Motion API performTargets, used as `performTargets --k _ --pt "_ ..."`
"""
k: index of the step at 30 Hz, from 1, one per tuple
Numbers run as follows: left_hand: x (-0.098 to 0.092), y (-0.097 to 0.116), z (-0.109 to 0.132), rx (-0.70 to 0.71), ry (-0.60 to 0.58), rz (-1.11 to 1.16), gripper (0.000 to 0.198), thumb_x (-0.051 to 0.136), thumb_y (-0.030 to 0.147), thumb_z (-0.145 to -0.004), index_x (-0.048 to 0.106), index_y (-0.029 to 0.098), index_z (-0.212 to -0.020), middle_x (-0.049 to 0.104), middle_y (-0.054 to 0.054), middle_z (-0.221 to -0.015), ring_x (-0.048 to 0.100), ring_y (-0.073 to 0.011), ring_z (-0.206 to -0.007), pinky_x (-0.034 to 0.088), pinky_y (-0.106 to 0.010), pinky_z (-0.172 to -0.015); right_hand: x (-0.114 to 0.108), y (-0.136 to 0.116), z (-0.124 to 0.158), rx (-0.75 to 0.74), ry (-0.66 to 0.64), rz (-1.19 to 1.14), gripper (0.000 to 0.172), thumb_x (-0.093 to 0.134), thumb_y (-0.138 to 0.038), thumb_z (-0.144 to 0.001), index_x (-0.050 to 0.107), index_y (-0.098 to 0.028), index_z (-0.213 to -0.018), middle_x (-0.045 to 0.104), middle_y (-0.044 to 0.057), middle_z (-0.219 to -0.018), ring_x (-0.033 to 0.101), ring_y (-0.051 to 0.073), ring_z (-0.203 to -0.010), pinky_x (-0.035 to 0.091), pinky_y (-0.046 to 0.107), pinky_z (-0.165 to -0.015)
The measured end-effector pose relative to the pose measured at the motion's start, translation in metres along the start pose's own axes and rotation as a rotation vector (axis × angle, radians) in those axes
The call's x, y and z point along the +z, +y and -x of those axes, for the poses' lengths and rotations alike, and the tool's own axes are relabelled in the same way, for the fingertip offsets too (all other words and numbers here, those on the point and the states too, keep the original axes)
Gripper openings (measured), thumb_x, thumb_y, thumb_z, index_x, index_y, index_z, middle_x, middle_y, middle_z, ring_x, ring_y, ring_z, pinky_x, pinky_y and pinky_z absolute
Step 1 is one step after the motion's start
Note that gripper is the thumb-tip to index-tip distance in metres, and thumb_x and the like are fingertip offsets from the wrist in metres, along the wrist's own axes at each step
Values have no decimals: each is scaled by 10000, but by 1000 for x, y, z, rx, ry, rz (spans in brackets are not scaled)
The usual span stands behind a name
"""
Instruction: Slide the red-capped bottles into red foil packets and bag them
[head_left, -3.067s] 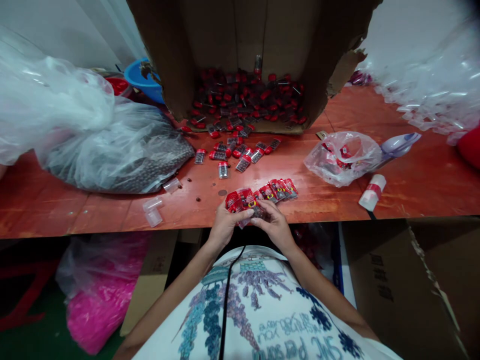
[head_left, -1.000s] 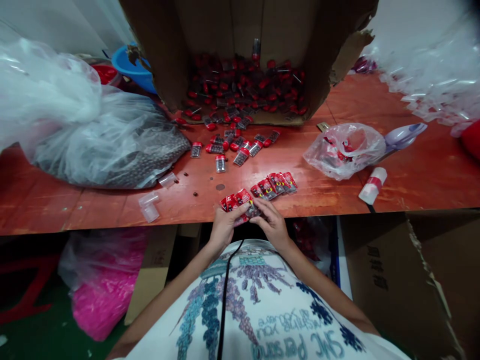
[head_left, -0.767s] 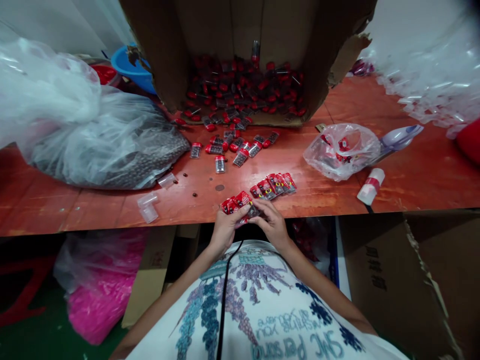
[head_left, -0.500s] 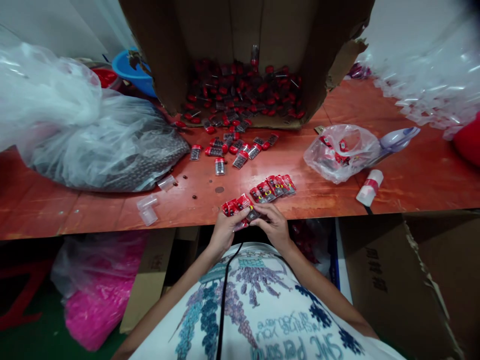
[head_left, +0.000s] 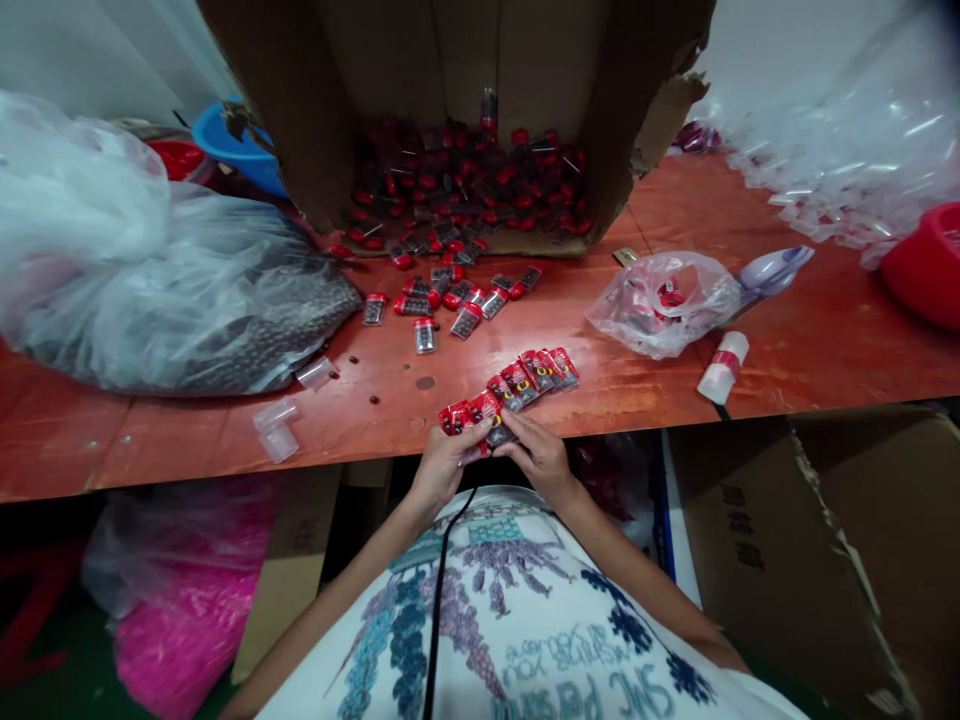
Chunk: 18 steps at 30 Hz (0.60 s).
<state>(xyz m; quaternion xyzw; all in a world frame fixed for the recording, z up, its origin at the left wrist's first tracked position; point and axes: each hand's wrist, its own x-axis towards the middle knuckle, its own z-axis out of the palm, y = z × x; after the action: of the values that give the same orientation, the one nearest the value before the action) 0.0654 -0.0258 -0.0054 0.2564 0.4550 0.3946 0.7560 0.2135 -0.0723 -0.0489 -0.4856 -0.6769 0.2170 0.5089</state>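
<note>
Both my hands are at the table's front edge, closed on one small red-printed packet (head_left: pixel 498 432) with a dark lower part. My left hand (head_left: pixel 444 462) grips its left side, thumb on top. The fingertips of my right hand (head_left: pixel 541 460) pinch its right side. Several similar red packets (head_left: pixel 454 416) lie close by my left fingers, partly covered; I cannot tell whether that hand holds them too. Just beyond my right hand, a row of overlapping red packets (head_left: pixel 534 374) rests on the table.
A cardboard box (head_left: pixel 300 120) on its side holds many small red-capped clear containers (head_left: pixel 480 180), some spilled in front (head_left: pixel 424 336). Left is a plastic bag of dark beads (head_left: pixel 187 300), with clear empty containers (head_left: pixel 277 430) near it. Right are a clear bag (head_left: pixel 667 305), a scoop (head_left: pixel 776 268) and a white roll (head_left: pixel 723 366).
The view has shifted slightly, so most things on the table appear further left. My hands keep the same grip on the packet, with little visible finger movement.
</note>
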Motion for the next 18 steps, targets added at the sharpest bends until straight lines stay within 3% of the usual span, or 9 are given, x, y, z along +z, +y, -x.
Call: performTargets --k 4,12,18 --pt "2 -3 -1 -17 -14 -25 310 808 199 -586 708 121 -869 713 -53 -808 650 -154 -696 537 -265 -676 0 2 3 -64 63 18 532 599 -195 -859 449 -304 -1358 603 52 -1269 607 204 -1123 512 333 -954" --pt "2 -6 -3 -65 -11 -33 293 809 194 -584 709 137 -854 714 -43 -791 645 -149 -692 524 -259 -669 0 5 10 -26 112 13 471 614 -194 -851 520 -303 -1299 623 43 -1235 630 210 -1088 533 345 -932" --pt "3 -8 -2 -146 -8 -158 334 827 273 -554 699 152 -838 695 -18 -721 612 -122 -580 477 -219 -528 1 8 11 7 187 22 388 646 -234 -829 611 -284 -1212 689 56 -1123 664 205 -1010 545 338 -895"
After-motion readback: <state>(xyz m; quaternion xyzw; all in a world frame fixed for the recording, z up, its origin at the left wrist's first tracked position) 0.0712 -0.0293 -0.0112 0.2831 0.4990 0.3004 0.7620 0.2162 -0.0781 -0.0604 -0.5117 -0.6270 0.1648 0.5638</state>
